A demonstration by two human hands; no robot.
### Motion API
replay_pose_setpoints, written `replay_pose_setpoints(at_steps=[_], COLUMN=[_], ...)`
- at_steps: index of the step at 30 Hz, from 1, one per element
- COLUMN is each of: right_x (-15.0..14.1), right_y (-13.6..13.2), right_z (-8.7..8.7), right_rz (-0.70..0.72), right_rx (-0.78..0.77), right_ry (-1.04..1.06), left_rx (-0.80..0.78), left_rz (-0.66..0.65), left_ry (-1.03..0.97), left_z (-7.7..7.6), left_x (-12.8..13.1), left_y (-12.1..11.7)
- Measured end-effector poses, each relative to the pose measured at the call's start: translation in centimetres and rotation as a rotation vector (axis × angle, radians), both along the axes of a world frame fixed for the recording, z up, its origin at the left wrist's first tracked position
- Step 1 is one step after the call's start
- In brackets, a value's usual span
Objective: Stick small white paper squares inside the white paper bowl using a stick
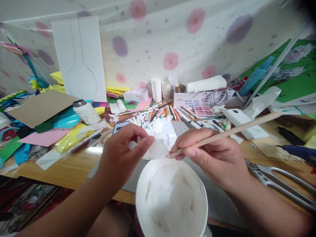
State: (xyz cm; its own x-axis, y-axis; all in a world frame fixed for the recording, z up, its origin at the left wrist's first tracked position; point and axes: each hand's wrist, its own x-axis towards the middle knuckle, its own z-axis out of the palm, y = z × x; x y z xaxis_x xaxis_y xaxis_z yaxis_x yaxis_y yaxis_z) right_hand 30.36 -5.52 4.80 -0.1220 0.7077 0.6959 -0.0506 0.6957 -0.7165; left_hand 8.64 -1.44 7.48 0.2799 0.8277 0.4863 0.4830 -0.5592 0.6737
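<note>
My left hand (125, 148) pinches a small piece of thin white paper (158, 149) between thumb and fingertips. In my right hand (209, 151) is a thin wooden stick (237, 130), gripped near its lower end, whose tip meets the paper's right edge. Just below both hands stands a white bowl-like container (139, 204), its mouth facing me. Crumpled white paper or tissue seems to line its inside. More small white paper pieces (164, 128) lie on the table behind the hands.
Large scissors (269, 174) and a blue-handled tool (298, 153) lie at the right. Many markers (158, 113) spread across the table's middle. A white bottle (86, 112), coloured sheets and cardboard (41, 105) crowd the left. A white power bank (245, 124) lies behind my right hand.
</note>
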Motion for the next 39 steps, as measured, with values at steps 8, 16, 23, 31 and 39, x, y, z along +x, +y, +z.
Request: replay_pose_setpoints(at_steps=[8,16,23,31,39], right_x=[-0.1,0.3,1.2,1.9,2.3], right_y=[0.0,0.3,0.3,0.6,0.9], right_z=[-0.1,-0.2,0.1,0.6,0.4], right_rz=[0.018,0.077,0.405,0.611,0.413], right_rx=[-0.020,-0.086,-0.260,-0.236,-0.205], right_ry=[0.025,0.016,0.095,-0.115,-0.174], left_rx=[0.387,0.245,0.178,0.111,-0.004], left_rz=[-0.258,-0.206,0.020,-0.154,-0.426], left_ry=[0.135,0.165,0.235,0.198,0.148], left_z=[-0.4,0.0,0.6,0.3,-0.1], left_x=[0.3,0.5,-0.6,-1.2,-1.3], left_y=[-1.6,-0.9,0.2,0.2,-0.4])
